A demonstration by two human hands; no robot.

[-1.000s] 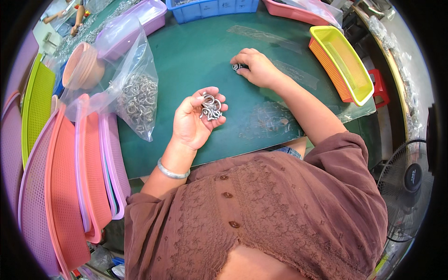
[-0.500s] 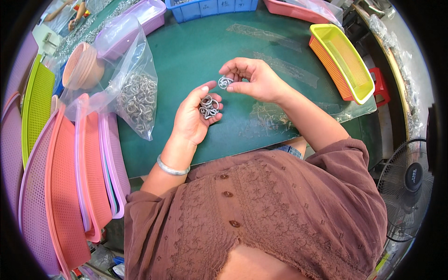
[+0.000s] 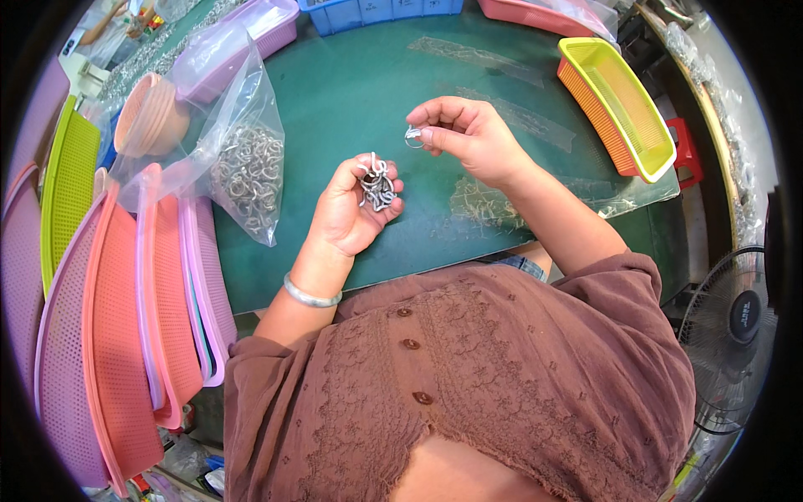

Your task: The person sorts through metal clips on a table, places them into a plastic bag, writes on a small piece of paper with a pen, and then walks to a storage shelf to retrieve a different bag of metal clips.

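Broadly, green table (image 3: 351, 84) under both hands; pink and purple baskets (image 3: 125, 335) stacked along left side; yellow-rimmed basket (image 3: 595, 113) at right edge. Clear bag (image 3: 248, 92) holding metal rings (image 3: 251, 180), left of hands. Left hand (image 3: 351, 222) cupped, fingers curled round silvery ring clump (image 3: 379, 191). Right hand (image 3: 477, 140) nearby, thumb and forefinger pinching small silvery ring (image 3: 413, 135), apart from clump.

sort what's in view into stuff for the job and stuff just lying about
Seemingly in the job:
metal rings in the left hand
ring-shaped piece in the right hand
probably the clear bag of similar rings

Seemingly just lying about:
yellow and orange baskets
pink and purple baskets
blue bin
fan
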